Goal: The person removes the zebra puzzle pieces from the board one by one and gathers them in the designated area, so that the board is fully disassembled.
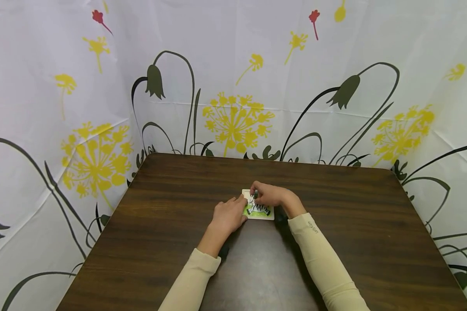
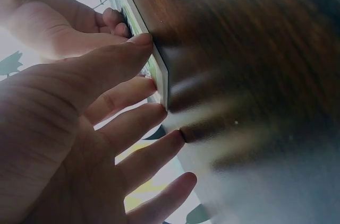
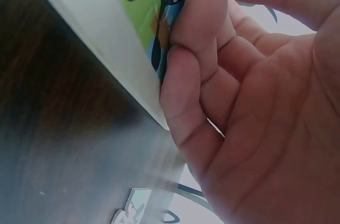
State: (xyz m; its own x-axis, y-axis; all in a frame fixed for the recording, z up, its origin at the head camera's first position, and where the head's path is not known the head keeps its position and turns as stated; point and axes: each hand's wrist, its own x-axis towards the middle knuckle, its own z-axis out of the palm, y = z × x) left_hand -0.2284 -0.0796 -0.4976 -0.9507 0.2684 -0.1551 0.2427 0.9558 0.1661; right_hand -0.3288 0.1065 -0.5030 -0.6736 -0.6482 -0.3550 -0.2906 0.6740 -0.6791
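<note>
A pale-edged board (image 1: 260, 214) with a zebra picture on green lies flat on the dark table. At its left side my left hand (image 1: 228, 214) rests with fingers spread and nearly straight. In the left wrist view, the thumb (image 2: 141, 41) touches one edge of the board and fingertips touch near a corner. My right hand (image 1: 271, 195) reaches over the board from the right, fingers bent. Between its thumb and index finger shows a small dark-green piece (image 1: 255, 196) near the zebra's head. The right wrist view shows curled fingers (image 3: 183, 75) against the picture; they hide the pinched piece.
The brown wooden table (image 1: 179, 190) extends on all sides of the board. A flower-printed white curtain (image 1: 225, 73) hangs behind it. In the right wrist view, a small flat thing (image 3: 139, 203) with a printed picture lies on the table; its kind is unclear.
</note>
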